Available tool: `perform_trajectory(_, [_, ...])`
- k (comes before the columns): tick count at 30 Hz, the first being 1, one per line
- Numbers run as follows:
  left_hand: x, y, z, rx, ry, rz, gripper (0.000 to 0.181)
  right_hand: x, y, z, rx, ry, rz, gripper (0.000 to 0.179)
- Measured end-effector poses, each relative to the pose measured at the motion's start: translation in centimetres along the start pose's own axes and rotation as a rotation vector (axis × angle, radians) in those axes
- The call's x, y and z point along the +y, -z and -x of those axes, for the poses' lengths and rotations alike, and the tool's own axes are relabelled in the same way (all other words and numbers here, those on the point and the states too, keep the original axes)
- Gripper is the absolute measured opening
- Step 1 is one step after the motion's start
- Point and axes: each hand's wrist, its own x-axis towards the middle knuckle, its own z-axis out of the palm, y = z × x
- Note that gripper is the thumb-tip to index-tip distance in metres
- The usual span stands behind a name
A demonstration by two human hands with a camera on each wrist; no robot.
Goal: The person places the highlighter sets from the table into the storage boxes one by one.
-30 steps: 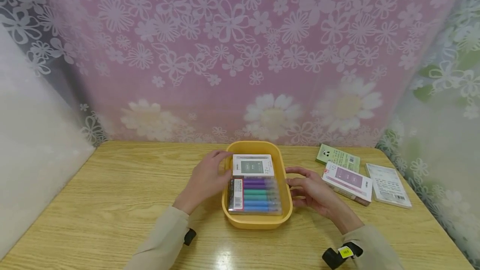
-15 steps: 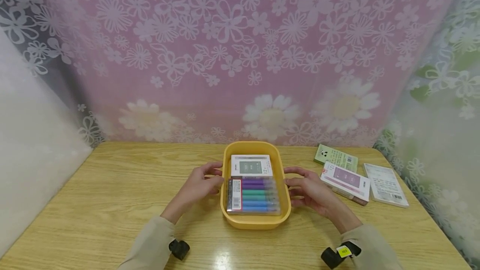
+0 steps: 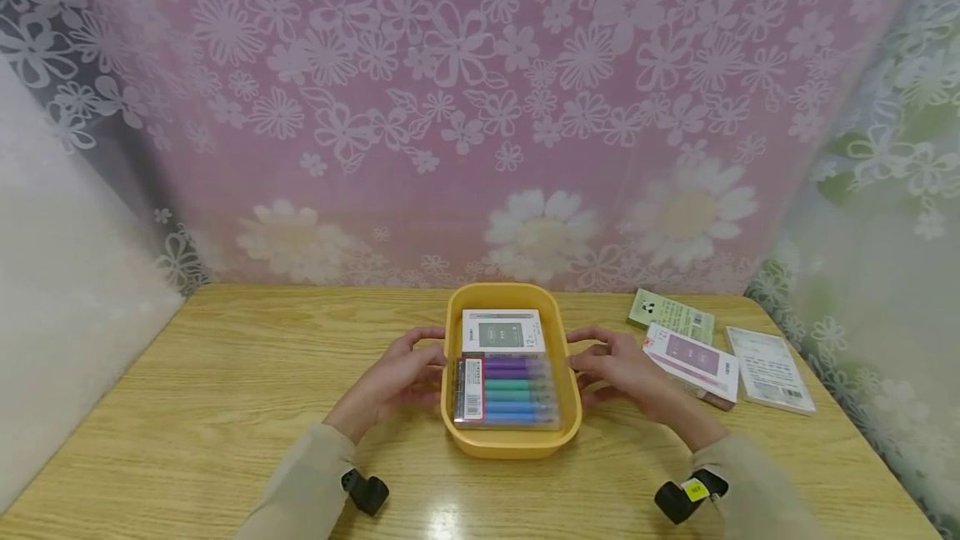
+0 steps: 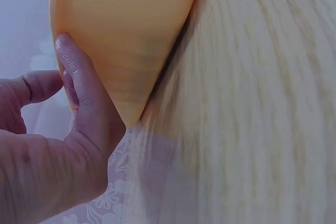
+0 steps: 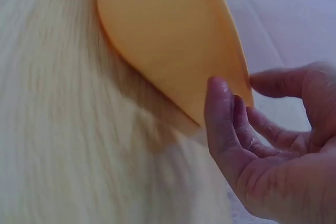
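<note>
A yellow plastic tray (image 3: pixel 513 444) stands on the table between both hands. Inside it, a white box (image 3: pixel 501 332) with a grey-green label lies at the far end. Nearer the front is a clear pack of purple, green and blue markers (image 3: pixel 508 392). My left hand (image 3: pixel 396 373) touches the tray's left side, fingers along the outer wall and thumb at the rim in the left wrist view. On the opposite side, my right hand (image 3: pixel 618 369) has its fingertips against the outer wall, thumb by the rim. Neither hand reaches inside the tray.
Right of my right hand lie a white box with a purple label (image 3: pixel 692 363), a green box with a panda picture (image 3: pixel 671 315) and a flat white pack (image 3: pixel 768 369). A flowered curtain (image 3: pixel 480 148) hangs behind the wooden table (image 3: pixel 300 332).
My left hand has drawn back leftward from over the tray's rim to its outer side. The right hand's fingers have shifted slightly at the right wall. The tray's contents look unchanged.
</note>
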Motion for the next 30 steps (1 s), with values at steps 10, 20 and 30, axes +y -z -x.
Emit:
perform_trajectory(10, [0.1, -0.1, -0.3, 0.003, 0.025, 0.018, 0.052, -1.1, 1.1, 0.1, 0.059, 0.154, 0.444, 0.054])
perform_trajectory(20, [0.1, -0.2, -0.2, -0.010, 0.022, 0.032, 0.051, -0.8, 4.4, 1.4, 0.260, 0.323, 0.778, 0.042])
perform_trajectory(30, [0.2, -0.1, -0.1, -0.012, 0.019, 0.029, 0.051, 1.5, 9.9, 4.4, 0.479, 0.294, 0.887, 0.048])
